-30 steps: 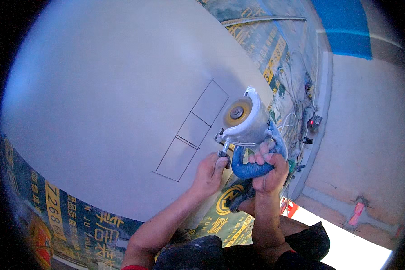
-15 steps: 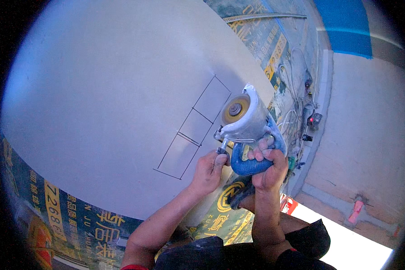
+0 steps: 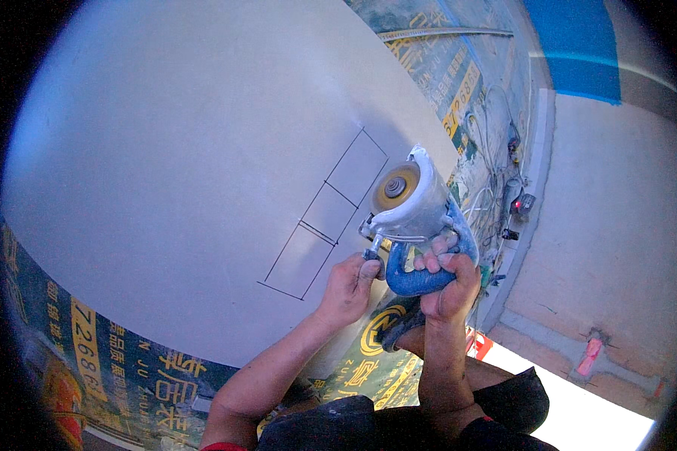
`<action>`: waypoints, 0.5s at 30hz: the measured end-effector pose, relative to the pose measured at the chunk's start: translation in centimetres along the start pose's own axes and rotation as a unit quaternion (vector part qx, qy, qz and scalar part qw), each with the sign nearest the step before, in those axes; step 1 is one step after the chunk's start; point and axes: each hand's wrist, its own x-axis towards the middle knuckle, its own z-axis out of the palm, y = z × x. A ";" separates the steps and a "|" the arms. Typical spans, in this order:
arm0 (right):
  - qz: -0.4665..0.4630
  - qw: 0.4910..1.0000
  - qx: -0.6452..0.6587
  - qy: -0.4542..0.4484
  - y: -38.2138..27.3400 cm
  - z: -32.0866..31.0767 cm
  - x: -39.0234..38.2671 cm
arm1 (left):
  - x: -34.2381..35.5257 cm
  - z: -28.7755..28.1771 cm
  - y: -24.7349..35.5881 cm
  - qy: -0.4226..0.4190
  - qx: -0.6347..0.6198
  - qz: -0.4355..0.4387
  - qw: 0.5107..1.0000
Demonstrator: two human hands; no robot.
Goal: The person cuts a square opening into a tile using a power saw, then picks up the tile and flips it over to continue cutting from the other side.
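A hand-held stone cutter [image 3: 422, 197] is raised over a large pale slab [image 3: 173, 150], tilted so its round blade [image 3: 396, 188] and dusty guard face me. My right hand [image 3: 452, 284] is wrapped round the cutter's blue handle [image 3: 417, 283]. At the guard's lower edge, my left hand [image 3: 347, 287] pinches a small dark knob [image 3: 371, 255] between thumb and fingers. Just left of the blade, black lines on the slab form a long rectangle [image 3: 325, 214] split by cross lines. The cutter's shadow falls beside it.
Green printed floor covering [image 3: 180, 391] lies under and around the slab. Along the right are tangled cables [image 3: 485, 161] and a plug block with a red light [image 3: 522, 204]. A long metal strip [image 3: 443, 32] lies at the top, a blue sheet [image 3: 579, 52] at the upper right.
The view has shifted very slightly. Both hands keep the same grip on the cutter and its knob, and the cutter stays at nearly the same place and tilt.
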 end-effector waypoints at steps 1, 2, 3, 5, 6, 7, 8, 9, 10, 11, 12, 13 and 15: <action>0.001 1.000 0.003 -0.003 0.0 0.0 0.0 | 0.0 0.0 0.0 -0.001 -0.003 -0.002 1.000; 0.001 1.000 0.005 -0.006 0.0 0.0 0.0 | 0.0 0.0 -0.1 0.001 -0.004 0.000 1.000; 0.004 1.000 0.008 -0.007 0.1 0.0 0.1 | 0.0 0.0 -0.1 0.001 -0.005 0.001 1.000; 0.011 1.000 0.012 -0.007 0.1 0.0 0.1 | -0.1 0.0 -0.1 0.001 -0.007 0.001 1.000; 0.008 1.000 0.016 -0.001 0.1 0.1 0.1 | -0.1 -0.1 0.0 0.001 -0.008 -0.001 1.000; 0.005 1.000 0.020 0.006 0.2 0.1 0.1 | -0.1 -0.1 0.0 0.001 -0.008 -0.003 1.000; -0.002 1.000 0.027 0.000 0.2 0.2 0.1 | -0.1 -0.1 0.1 0.000 -0.008 -0.004 1.000; 0.002 1.000 0.026 0.014 0.2 0.3 0.1 | -0.1 -0.1 0.1 -0.001 -0.008 -0.005 1.000; 0.002 1.000 0.026 0.016 0.2 0.3 0.1 | -0.1 -0.1 0.2 -0.002 -0.008 -0.006 1.000; 0.000 1.000 0.028 0.009 0.2 0.4 0.0 | -0.1 -0.2 0.3 -0.001 -0.009 -0.005 1.000; 0.002 1.000 0.024 0.017 0.2 0.4 0.0 | -0.1 -0.2 0.3 0.000 -0.010 -0.004 1.000; 0.001 1.000 0.021 0.016 0.2 0.4 0.0 | 0.0 -0.2 0.4 0.000 -0.012 -0.002 1.000; 0.002 1.000 0.016 0.008 0.2 0.3 0.0 | 0.0 -0.3 0.5 -0.001 -0.006 -0.002 1.000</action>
